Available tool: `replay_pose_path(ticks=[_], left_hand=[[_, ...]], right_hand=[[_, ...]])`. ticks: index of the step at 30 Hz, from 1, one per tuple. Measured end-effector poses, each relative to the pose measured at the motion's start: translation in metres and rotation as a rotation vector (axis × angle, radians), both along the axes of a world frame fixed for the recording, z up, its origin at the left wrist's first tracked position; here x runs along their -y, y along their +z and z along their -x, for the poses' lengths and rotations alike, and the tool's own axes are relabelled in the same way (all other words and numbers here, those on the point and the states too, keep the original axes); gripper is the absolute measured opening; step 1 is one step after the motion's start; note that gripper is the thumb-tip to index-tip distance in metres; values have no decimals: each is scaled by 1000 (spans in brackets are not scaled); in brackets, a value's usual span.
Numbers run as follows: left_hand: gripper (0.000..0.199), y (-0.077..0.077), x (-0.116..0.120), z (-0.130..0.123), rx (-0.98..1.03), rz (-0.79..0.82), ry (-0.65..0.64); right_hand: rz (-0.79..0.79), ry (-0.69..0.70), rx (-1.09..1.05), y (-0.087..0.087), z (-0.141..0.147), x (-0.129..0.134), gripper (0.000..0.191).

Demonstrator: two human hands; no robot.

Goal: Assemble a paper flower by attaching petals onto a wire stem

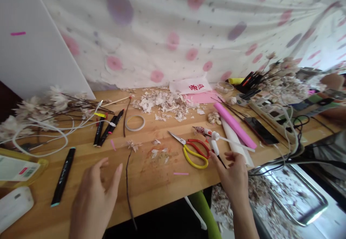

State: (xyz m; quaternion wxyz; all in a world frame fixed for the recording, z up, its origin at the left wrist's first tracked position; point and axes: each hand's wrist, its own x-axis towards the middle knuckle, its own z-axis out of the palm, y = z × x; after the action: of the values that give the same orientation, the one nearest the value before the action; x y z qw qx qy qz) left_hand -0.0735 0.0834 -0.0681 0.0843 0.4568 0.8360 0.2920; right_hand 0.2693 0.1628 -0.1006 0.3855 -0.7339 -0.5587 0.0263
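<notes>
Right fingers [238, 159] at glue gun [214, 146], red-lettered packet [182, 86]

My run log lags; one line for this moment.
left hand: open | right hand: at glue gun | flower stem: between hands | scissors: near right hand

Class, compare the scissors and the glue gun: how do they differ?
The scissors have red and yellow handles; the glue gun is mainly white. The right hand is at the glue gun; no hand is at the scissors. Both tips point leftward.
</notes>
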Motion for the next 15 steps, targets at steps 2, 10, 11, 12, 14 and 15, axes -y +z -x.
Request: replay_pose_path(ticks=[2,10,11,12,14,15], left_hand=[[61,-5,-10,-5,127,85,47],[40,-29,-26,-9,495,50,-41],[38,-30,-28,-10,523,35,-65],[37,-30,-30,-10,547,19,-88],[38,-30,-32,-11,592,-19,-121],[40,-30,-32,-12,611,-39,-128]], right_hand=[[29,7,-7,1,-5,-20,84],[199,228,-10,19,1,-67,58],[197,224,-10,20,1,-68,58],[192,217,-12,20,1,-68,59],[178,203,-33,22,-1,-62,58],[170,198,-51,24,-3,-56,57]])
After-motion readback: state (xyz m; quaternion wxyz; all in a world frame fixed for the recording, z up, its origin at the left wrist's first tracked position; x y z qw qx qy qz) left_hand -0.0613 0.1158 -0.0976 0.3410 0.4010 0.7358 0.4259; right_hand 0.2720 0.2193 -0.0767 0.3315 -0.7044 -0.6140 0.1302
